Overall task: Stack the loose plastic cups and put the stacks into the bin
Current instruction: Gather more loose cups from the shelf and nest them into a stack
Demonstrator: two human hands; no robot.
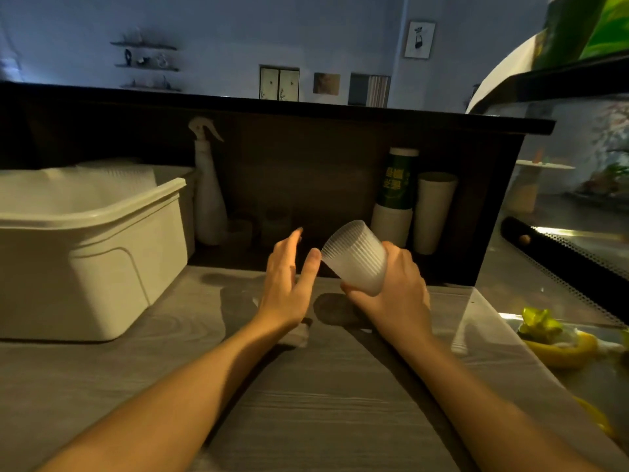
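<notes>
The right hand (391, 287) holds a ribbed see-through cup (354, 257) up off the table (306, 403). Its fingers and thumb curl round the lower end of the cup. The cup is tipped, not upright. Its long way runs from the right hand up and to the left, so its far end points at the left hand. I cannot tell for sure which end is the open mouth.

The left hand (289, 281) is just beside the cup, on its left. Its fingers are straight and spread a little, and it holds nothing. The thumb tip is very near the cup's upper rim, maybe just touching it; I cannot tell. The two hands are close together, with only the cup between them. Both arms reach forward from the bottom of the view, and both hands hang above the table.

The white bin (95, 240) sits well off to the left of both hands, so the left hand is the nearer one to it. Something pale and ribbed shows at the back of the bin, maybe cups, but it is too dim to tell.

More cups may stand in the dark shelf behind the hands, but they are hard to see. I think the next move is to pass the cup left, toward the bin, or to fit it onto another cup.
</notes>
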